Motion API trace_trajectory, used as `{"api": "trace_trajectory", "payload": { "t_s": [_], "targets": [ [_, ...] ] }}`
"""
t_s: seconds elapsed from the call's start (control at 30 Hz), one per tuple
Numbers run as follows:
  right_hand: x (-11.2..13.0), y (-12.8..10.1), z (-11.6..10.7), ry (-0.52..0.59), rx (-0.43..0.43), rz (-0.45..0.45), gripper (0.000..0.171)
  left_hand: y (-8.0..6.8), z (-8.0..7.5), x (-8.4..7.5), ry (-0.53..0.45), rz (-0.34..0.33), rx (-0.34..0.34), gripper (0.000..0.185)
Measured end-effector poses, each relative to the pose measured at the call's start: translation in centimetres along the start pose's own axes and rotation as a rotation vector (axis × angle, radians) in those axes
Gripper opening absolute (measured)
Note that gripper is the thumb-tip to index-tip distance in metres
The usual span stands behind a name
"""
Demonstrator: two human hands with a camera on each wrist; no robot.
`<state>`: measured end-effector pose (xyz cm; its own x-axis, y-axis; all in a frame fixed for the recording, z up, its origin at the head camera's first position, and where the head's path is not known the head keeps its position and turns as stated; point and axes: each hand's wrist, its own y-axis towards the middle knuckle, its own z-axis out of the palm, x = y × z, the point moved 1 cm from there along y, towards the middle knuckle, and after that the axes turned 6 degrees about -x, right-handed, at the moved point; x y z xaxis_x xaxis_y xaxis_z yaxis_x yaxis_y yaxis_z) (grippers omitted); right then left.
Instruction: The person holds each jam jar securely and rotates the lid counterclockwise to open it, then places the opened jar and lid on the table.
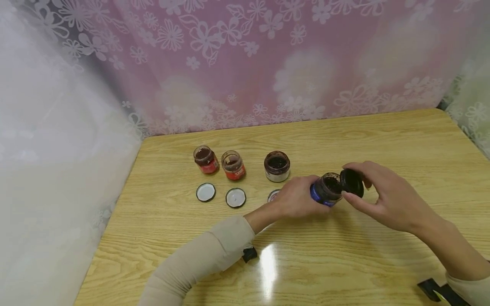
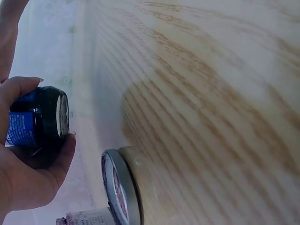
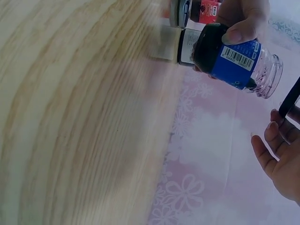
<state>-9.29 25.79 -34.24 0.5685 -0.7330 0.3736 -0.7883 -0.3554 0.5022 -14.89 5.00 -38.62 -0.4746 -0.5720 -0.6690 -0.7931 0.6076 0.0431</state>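
Observation:
My left hand [image 1: 300,197] grips a glass jar with a blue label [image 1: 325,190], fingers wrapped round its side. Dark contents show through its uncovered mouth. In the left wrist view the jar [image 2: 44,117] is held off the wood. A black lid [image 1: 351,182] is pinched by its edge between the thumb and fingers of my right hand [image 1: 390,197], just right of the jar's mouth. The right wrist view shows the lid [image 3: 291,97] apart from the jar's clear rim [image 3: 272,77]. Behind my left hand sits a squat lidless jar [image 1: 277,166] of dark contents.
Two lidless jars with red labels, one left [image 1: 206,160] and one right [image 1: 233,165], stand at the back left. Before them lie two upturned lids [image 1: 206,192] [image 1: 235,198]. Another lid [image 1: 273,195] is partly hidden by my left hand. A floral curtain [image 1: 268,63] hangs behind the wooden table [image 1: 160,229].

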Motion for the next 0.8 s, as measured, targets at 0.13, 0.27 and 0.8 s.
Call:
{"api": "trace_trajectory", "payload": {
  "t_s": [0.13, 0.27, 0.8],
  "targets": [
    [-0.2, -0.4, -0.2, 0.005, -0.006, 0.029, 0.057, 0.4, 0.3, 0.2, -0.024, -0.032, -0.031, 0.051],
    [-0.3, -0.8, -0.3, 0.002, -0.009, 0.055, 0.055, 1.0, 0.7, 0.4, -0.003, -0.05, -0.054, 0.05],
    [-1.0, -2.0, -0.5, -0.014, -0.002, 0.102, 0.048, 3.1, 1.9, 1.2, 0.068, -0.105, -0.083, 0.054]
  ]
}}
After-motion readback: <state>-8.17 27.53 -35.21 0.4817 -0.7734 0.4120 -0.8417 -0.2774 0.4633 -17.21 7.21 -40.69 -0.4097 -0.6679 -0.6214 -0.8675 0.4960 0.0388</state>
